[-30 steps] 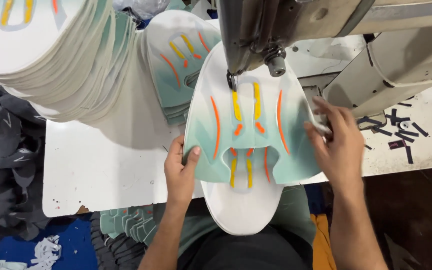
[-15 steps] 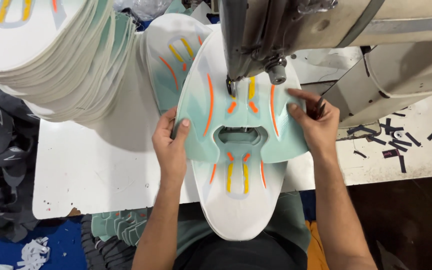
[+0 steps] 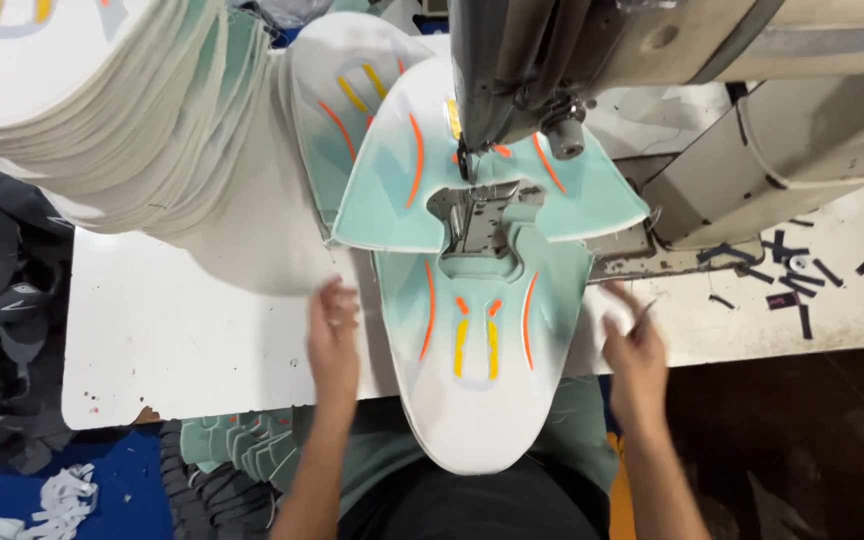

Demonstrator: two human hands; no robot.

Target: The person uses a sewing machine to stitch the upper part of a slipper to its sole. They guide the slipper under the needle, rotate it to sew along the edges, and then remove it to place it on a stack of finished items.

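I see the mint-and-white shoe upper panel (image 3: 477, 330) lying flat under the sewing machine head (image 3: 542, 70), its cut-out throat sitting around the metal needle plate (image 3: 474, 215) and its rounded white end hanging over the near edge of the desk (image 3: 182, 340) toward my lap. A second mint piece (image 3: 392, 190) with orange stripes fans out across the top of it at the needle. My left hand (image 3: 334, 335) rests just beside the panel's left edge, fingers loosely spread and flat, gripping nothing that I can make out; it is blurred, so whether the fingertips touch the fabric I cannot tell. My right hand (image 3: 635, 355) sits off the panel's right edge at the near edge of the desk, partly curled, with something thin between the fingers, too smeared to name. I judge the panel to be light, soft and floppy, a layered fabric-and-foam sheet that droops where unsupported and slides easily on the smooth desk. It wants flat palms on both side edges close to the needle, not a pinch at the overhanging end. A tall stack of like panels (image 3: 102, 110) stands at the far left corner.
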